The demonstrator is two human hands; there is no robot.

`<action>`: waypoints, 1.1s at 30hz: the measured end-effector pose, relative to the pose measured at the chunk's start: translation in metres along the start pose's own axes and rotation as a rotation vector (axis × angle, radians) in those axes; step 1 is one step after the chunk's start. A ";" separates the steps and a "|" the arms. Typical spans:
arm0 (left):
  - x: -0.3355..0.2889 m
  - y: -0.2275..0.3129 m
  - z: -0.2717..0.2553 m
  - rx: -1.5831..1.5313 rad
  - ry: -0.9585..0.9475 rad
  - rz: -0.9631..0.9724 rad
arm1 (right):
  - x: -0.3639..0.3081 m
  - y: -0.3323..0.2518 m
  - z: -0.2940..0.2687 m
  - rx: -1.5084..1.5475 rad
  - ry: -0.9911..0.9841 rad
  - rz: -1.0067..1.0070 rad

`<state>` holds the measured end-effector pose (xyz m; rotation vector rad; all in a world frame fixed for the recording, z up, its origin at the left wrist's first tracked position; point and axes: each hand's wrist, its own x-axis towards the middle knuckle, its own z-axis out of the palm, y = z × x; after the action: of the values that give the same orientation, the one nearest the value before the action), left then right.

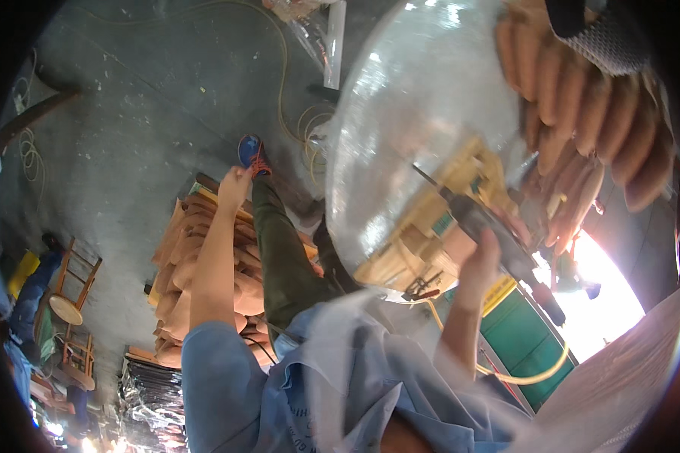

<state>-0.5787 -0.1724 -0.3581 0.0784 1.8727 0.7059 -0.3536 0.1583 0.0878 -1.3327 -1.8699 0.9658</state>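
The left arm reaches nearly straight out from its blue sleeve (221, 377), the bare forearm lifted over the floor (151, 98); at its end, the left hand (235, 187) has its fingers curled together into a loose fist, though I cannot tell whether they pinch something small. Just beyond those fingers appears a blue shoe (251, 153) with orange laces, and to the near side of them, along the forearm, sits a stack of brown padded pieces (177, 279). The right forearm is angled forward and the right hand (482, 260) is wrapped around a dark power tool (470, 217), the fingers closed about its body, partly hidden behind it. The tool slants, its thin bit (425, 175) pointing ahead and leftward of the right fingers, its rear end behind them to the right. Farther ahead of these fingers spreads a large clear, shiny sheet (400, 98); pale wooden pieces (400, 264) lie to their left, and a yellow hose (533, 375) curves on their near side.
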 end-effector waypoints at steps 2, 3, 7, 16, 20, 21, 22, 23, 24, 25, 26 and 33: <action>0.060 0.016 -0.016 0.160 0.019 0.037 | 0.005 -0.005 0.003 0.061 0.069 0.144; 0.090 0.026 -0.023 0.189 0.029 -0.002 | 0.009 -0.008 0.002 0.065 0.114 0.222; 0.230 0.034 -0.046 0.310 0.106 -0.092 | 0.003 -0.021 0.006 0.081 0.243 0.277; 0.444 -0.060 -0.063 0.208 0.371 -0.330 | 0.012 -0.048 0.056 -0.146 0.502 0.503; 0.512 -0.156 -0.079 0.341 0.396 -0.307 | 0.038 -0.044 0.062 -0.217 0.522 0.603; 0.520 -0.173 -0.071 0.347 0.357 -0.313 | 0.040 -0.045 0.068 -0.249 0.534 0.617; 0.525 -0.165 -0.060 0.352 0.306 -0.304 | 0.036 -0.049 0.078 -0.284 0.558 0.629; 0.533 -0.153 -0.048 0.283 0.316 -0.375 | 0.034 -0.053 0.086 -0.317 0.575 0.640; 0.539 -0.121 -0.042 0.210 0.337 -0.431 | 0.029 -0.058 0.094 -0.337 0.606 0.649; 0.541 -0.106 -0.042 0.254 0.398 -0.480 | 0.032 -0.058 0.094 -0.348 0.616 0.660; 0.543 -0.096 -0.042 0.295 0.461 -0.530 | 0.034 -0.055 0.098 -0.358 0.620 0.667; 0.559 -0.121 -0.060 -0.019 0.444 -0.418 | 0.045 -0.059 0.107 -0.385 0.671 0.721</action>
<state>-0.8309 -0.0900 -0.8682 -0.5066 2.2045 0.4712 -0.4836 0.1669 0.0847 -2.2975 -1.0830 0.3588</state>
